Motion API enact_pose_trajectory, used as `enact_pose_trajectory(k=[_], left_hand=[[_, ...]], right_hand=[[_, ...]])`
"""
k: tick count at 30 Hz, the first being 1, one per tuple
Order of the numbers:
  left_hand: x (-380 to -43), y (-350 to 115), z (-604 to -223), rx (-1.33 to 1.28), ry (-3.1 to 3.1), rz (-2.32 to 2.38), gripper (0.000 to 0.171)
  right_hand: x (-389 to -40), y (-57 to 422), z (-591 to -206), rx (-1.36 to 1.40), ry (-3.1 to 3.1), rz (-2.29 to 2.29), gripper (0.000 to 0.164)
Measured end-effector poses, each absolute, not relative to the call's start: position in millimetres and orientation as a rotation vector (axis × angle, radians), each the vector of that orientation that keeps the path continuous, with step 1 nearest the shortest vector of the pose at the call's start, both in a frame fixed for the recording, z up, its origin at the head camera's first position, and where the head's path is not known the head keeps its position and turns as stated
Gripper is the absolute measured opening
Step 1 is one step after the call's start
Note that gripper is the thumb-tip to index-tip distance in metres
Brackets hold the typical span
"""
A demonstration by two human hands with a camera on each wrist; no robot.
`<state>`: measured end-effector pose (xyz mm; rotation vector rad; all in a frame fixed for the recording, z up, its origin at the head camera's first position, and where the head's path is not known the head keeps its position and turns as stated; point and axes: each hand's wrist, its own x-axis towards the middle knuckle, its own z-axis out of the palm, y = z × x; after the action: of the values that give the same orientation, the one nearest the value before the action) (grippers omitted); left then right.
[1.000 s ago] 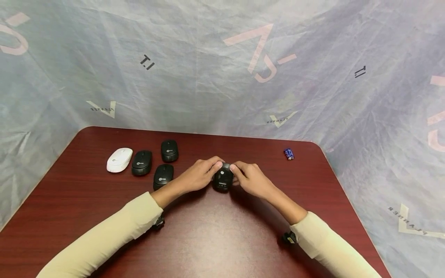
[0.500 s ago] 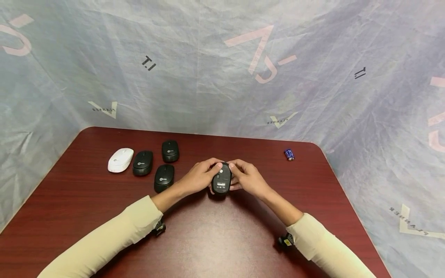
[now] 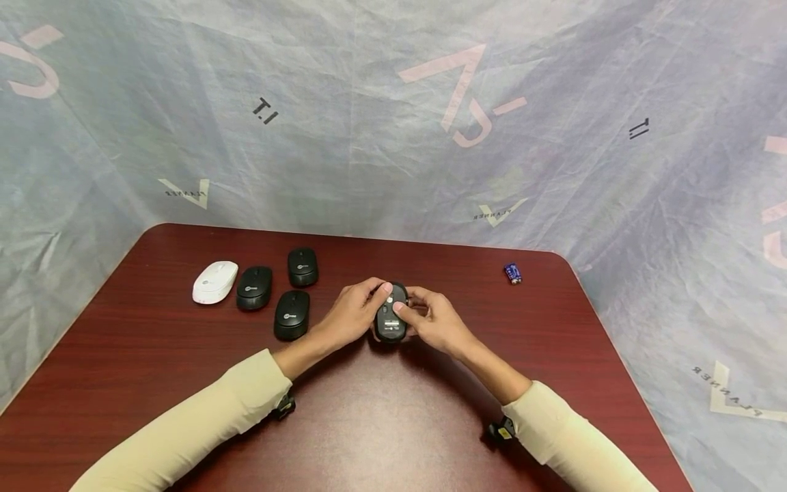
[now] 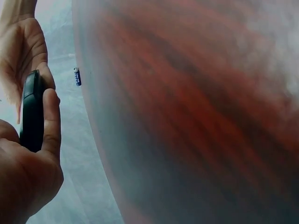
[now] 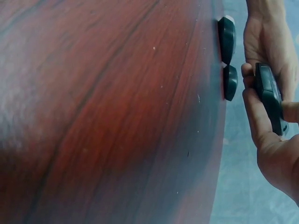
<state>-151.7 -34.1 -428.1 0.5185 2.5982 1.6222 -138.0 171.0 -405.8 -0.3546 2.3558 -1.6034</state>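
A black computer mouse [image 3: 391, 322] is held between both hands over the middle of the table, its underside with a printed label turned up toward the head view. My left hand [image 3: 349, 316] grips its left edge, thumb near the far end. On the other side my right hand [image 3: 444, 324] holds the right edge, its thumb lying on the underside. Both wrist views show the mouse edge-on, the left wrist view as a dark slab [image 4: 32, 114] and the right wrist view as a thin black body [image 5: 268, 95] with fingers behind it.
Left of the hands lie three black mice, one nearest the left forearm [image 3: 292, 316], one behind it [image 3: 302, 266] and one farther left [image 3: 254, 288]. A white mouse [image 3: 215, 282] lies beside them. Blue batteries [image 3: 513, 273] rest at the back right. Printed fabric [image 3: 369, 137] hangs behind the table.
The mouse has tilted so its labelled underside faces up more fully. My right thumb has moved from the far edge inward onto the underside. The left hand keeps its hold.
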Motion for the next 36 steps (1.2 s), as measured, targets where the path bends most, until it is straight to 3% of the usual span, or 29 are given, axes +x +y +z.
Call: enact_pose_trajectory(k=[12,20,36], left_hand=[[-153.5,-39.1,-418.4,0.461,2.005,1.850,0.047],[-153.7,-42.6,-416.4,0.420,2.024,1.823,0.050],[-148.2,-50.4,-419.8,0.398,2.018,1.777,0.055]], right_hand=[[-144.9,178.2,-399.8,-0.321,2.298,-1.687,0.035],[-153.0,178.7,-397.9,-0.429,2.489,-1.684,0.031],[-164.3,194.8,-395.0,-0.318,2.424,-1.831,0.029]])
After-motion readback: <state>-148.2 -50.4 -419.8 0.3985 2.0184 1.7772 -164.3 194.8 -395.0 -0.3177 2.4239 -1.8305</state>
